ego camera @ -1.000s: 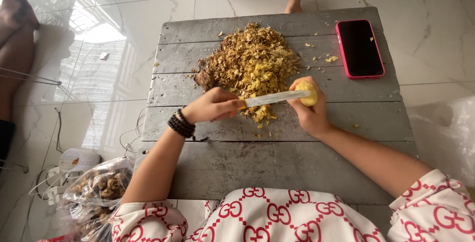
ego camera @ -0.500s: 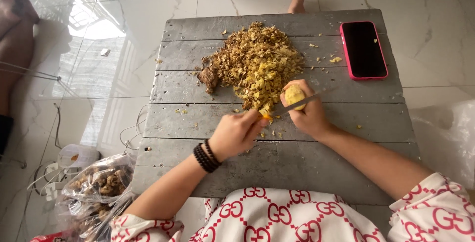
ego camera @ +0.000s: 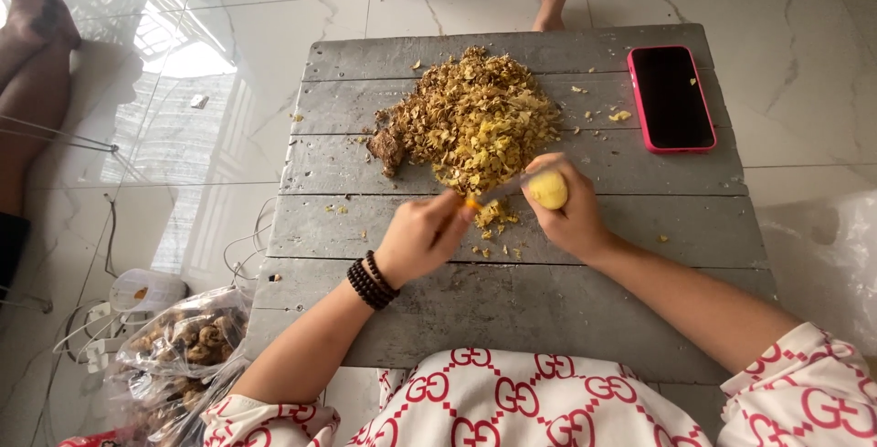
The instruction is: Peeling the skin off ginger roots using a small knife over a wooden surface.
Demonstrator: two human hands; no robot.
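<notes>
A: What's each hand doing at the middle of the frame?

B: The right hand (ego camera: 566, 219) is curled round a yellow peeled root (ego camera: 549, 191), gripping it just below the heap, probably so scrapings drop straight onto the pile. The left hand (ego camera: 422, 239) is closed round the handle of a knife (ego camera: 501, 189), blade slanting up to the right against the root

A: And that heap?

B: A mound of brown and yellow peelings (ego camera: 475, 118) in the upper middle of the grey wooden table (ego camera: 384, 301), with loose bits scattered below it, under the hands. A darker unpeeled lump (ego camera: 387, 147) sits touching its left edge

A: Anything kept clear of the mess?

B: A red-cased phone (ego camera: 671, 97) lies flat at the upper right, well apart from the pile, likely to stay clean. At the lower left, on the floor beside the table, a clear plastic bag (ego camera: 178, 347) holds more knobbly brown pieces, within reach of the left arm
</notes>
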